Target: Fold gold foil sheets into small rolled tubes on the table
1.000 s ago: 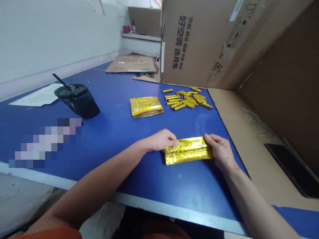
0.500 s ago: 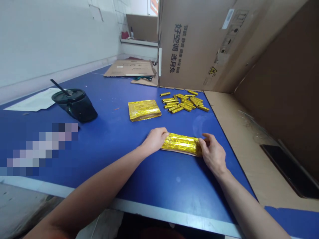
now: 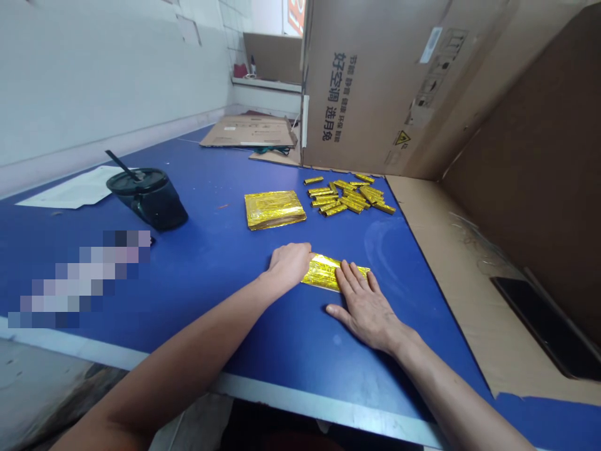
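Observation:
A folded gold foil sheet (image 3: 322,272) lies flat on the blue table (image 3: 300,351). My left hand (image 3: 290,263) is closed on its left end, fingers curled. Flat on the right part of the foil, my right hand (image 3: 369,307) has its fingers stretched out and its thumb apart on the near side. Behind my left hand rests a stack of gold foil sheets (image 3: 275,209). Several small gold foil rolls (image 3: 354,199) lie in a loose pile beyond the hands, near the cardboard.
A dark cup with a straw (image 3: 157,203) and white paper (image 3: 70,188) are at the left. A large cardboard box (image 3: 375,81) stands behind the rolls. Flat cardboard (image 3: 248,131) lies at the back, and a dark phone-like object (image 3: 544,326) at the right.
My right hand has let go of the foil's right end, moved left and flattened onto it with fingers spread. My left hand stays at the left end. The view has shifted slightly.

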`<action>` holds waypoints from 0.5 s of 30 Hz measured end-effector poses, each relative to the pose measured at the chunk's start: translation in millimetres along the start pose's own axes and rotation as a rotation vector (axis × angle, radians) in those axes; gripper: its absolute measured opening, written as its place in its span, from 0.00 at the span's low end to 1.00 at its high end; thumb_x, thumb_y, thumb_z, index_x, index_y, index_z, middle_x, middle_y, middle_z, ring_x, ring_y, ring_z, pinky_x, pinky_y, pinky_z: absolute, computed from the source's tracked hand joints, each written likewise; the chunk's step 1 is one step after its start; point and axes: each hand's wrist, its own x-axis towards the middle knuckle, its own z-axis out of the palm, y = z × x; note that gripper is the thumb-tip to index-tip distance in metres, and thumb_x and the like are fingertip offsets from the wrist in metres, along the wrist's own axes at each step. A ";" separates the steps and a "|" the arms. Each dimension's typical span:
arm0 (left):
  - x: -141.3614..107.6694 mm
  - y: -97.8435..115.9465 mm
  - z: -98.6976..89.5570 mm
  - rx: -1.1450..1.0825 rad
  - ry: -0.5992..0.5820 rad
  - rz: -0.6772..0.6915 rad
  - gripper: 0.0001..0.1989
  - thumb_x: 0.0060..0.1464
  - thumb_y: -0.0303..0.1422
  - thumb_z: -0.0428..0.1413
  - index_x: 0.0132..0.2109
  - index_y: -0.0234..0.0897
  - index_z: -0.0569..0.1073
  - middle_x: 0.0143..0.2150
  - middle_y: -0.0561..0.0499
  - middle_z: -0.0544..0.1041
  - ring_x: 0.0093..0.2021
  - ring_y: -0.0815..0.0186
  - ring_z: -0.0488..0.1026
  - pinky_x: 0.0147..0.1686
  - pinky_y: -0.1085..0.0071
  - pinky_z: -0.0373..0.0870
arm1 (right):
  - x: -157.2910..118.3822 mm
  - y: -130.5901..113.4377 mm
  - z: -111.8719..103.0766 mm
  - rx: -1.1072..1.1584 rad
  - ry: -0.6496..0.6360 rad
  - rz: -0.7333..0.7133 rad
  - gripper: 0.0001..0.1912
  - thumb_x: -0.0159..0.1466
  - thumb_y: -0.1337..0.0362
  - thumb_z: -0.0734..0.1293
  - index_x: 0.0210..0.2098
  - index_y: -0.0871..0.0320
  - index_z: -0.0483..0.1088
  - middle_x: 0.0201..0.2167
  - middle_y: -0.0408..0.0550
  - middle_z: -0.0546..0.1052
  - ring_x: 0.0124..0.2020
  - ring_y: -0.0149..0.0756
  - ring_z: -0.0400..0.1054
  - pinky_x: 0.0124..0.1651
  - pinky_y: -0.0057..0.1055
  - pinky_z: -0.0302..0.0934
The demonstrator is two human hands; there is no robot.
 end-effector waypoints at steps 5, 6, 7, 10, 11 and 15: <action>-22.2 27.0 4.6 -0.026 0.096 0.423 0.25 0.57 0.40 0.41 0.59 0.31 0.53 0.62 0.43 0.49 0.62 0.59 0.40 0.57 0.61 0.43 | 0.9 0.9 1.9 -0.015 -0.025 -0.018 0.36 0.60 0.48 0.51 0.61 0.64 0.43 0.62 0.58 0.42 0.61 0.49 0.31 0.58 0.52 0.32; -26.9 31.5 8.3 -0.052 -0.015 0.557 0.31 0.56 0.45 0.40 0.61 0.31 0.46 0.64 0.44 0.45 0.63 0.60 0.36 0.58 0.62 0.40 | 1.0 1.9 3.2 -0.022 -0.033 -0.027 0.35 0.60 0.50 0.53 0.61 0.62 0.43 0.62 0.58 0.43 0.61 0.50 0.31 0.58 0.52 0.32; -30.8 34.8 12.3 -0.074 -0.133 0.633 0.35 0.55 0.49 0.38 0.62 0.31 0.41 0.64 0.44 0.42 0.63 0.61 0.35 0.58 0.62 0.40 | 1.1 3.1 4.5 -0.031 -0.044 -0.035 0.35 0.59 0.51 0.54 0.61 0.62 0.43 0.62 0.58 0.43 0.61 0.50 0.32 0.58 0.53 0.31; -35.8 36.4 21.6 -0.097 -0.292 0.612 0.41 0.52 0.55 0.33 0.62 0.30 0.35 0.64 0.44 0.36 0.63 0.59 0.31 0.59 0.61 0.36 | 1.3 6.3 7.4 -0.043 -0.060 -0.039 0.35 0.59 0.54 0.55 0.61 0.62 0.41 0.62 0.58 0.43 0.61 0.50 0.32 0.58 0.52 0.30; -35.4 34.7 22.9 -0.094 -0.303 0.573 0.42 0.51 0.56 0.32 0.62 0.30 0.35 0.64 0.43 0.34 0.63 0.59 0.30 0.59 0.61 0.36 | 1.5 6.8 7.7 -0.038 -0.053 -0.033 0.36 0.59 0.53 0.54 0.61 0.62 0.41 0.62 0.57 0.42 0.62 0.49 0.32 0.59 0.51 0.30; -29.4 23.2 21.5 -0.042 -0.309 0.463 0.45 0.48 0.59 0.30 0.62 0.28 0.35 0.64 0.40 0.34 0.63 0.58 0.29 0.59 0.60 0.33 | 2.8 6.5 5.8 0.001 -0.025 -0.025 0.41 0.58 0.45 0.50 0.62 0.64 0.37 0.63 0.54 0.39 0.62 0.44 0.28 0.59 0.49 0.29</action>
